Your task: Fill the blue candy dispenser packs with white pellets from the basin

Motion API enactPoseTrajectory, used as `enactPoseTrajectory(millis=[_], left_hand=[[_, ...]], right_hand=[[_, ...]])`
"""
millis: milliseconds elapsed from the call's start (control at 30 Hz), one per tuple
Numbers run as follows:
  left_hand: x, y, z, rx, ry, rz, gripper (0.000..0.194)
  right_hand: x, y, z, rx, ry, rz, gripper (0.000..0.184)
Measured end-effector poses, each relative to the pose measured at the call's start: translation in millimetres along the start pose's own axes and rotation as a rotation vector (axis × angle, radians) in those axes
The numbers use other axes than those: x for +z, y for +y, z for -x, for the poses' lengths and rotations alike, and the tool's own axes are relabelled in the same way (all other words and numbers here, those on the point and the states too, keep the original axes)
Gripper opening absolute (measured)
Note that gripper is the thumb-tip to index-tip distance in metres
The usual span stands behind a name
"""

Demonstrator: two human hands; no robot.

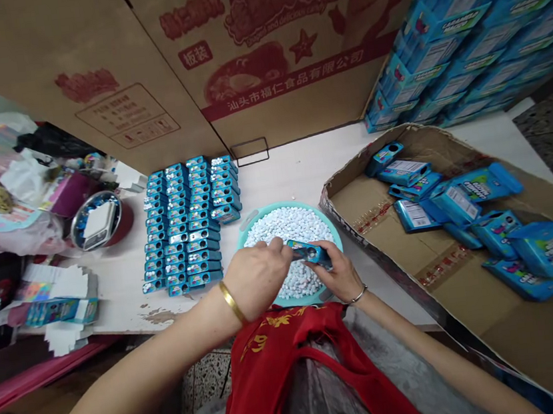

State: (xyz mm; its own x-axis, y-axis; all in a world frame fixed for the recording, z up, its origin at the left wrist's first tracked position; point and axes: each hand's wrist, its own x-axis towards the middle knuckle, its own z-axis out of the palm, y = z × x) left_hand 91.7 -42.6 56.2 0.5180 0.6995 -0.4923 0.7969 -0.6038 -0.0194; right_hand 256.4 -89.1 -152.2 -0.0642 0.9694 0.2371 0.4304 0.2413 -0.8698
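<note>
My right hand [338, 273] grips a small blue candy box [309, 252] over a teal bowl [252, 229] full of small white candies [289, 229]. My left hand [259, 273] is closed in a pinch at the box's open end, fingertips touching it; what it pinches is too small to make out. A gold bangle circles my left wrist and a thin bracelet my right. Several rows of the same small blue boxes [190, 221] lie on the white table [292, 168] left of the bowl.
A flat cardboard tray [521, 311] at right holds several larger blue cartons [457, 201]. Stacked blue cartons [466, 29] fill the far right corner. Big brown cardboard boxes [187, 57] wall the back. A round tin [96, 219], bags and papers clutter the left.
</note>
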Motion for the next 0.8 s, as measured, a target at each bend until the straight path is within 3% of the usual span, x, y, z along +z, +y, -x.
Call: enactPoseTrajectory(millis=[67,133,200,233,333,400,500,600,700,800], left_hand=[[9.0,-16,-1,-0.025,0.086,0.113,0.018],[28.7,-33,-7,0.000,0.213,0.300,0.041],[55.9,-44,-17,0.102,0.330,0.506,0.068],[70.1,-46,-22,0.161,0.363,0.593,0.073],[104.1,-50,-33,0.263,0.345,0.741,0.053],[115.2,-58,-34,0.259,0.335,0.781,0.042],[122.3,-91,-29,0.126,0.463,0.790,0.037],[135.6,-146,-27,-0.139,0.615,0.699,0.035],[160.2,-202,-38,-0.310,0.565,0.563,0.034],[184.4,-236,-63,-0.390,0.499,0.457,0.038]], right_hand=[[-1,-3,-1,0.058,0.019,-0.069,0.038],[-1,-7,-3,0.075,0.018,-0.132,0.039],[2,-11,-4,0.062,-0.008,-0.180,0.039],[5,-13,-5,0.051,-0.029,-0.197,0.038],[18,-17,-8,0.034,-0.099,-0.216,0.041],[23,-19,-10,0.032,-0.139,-0.213,0.053],[15,-17,-11,0.033,-0.150,-0.180,0.067],[-10,-8,-5,0.083,-0.083,-0.117,0.043],[-41,1,12,0.196,0.034,-0.054,0.028],[-69,-1,37,0.332,0.222,-0.008,0.027]])
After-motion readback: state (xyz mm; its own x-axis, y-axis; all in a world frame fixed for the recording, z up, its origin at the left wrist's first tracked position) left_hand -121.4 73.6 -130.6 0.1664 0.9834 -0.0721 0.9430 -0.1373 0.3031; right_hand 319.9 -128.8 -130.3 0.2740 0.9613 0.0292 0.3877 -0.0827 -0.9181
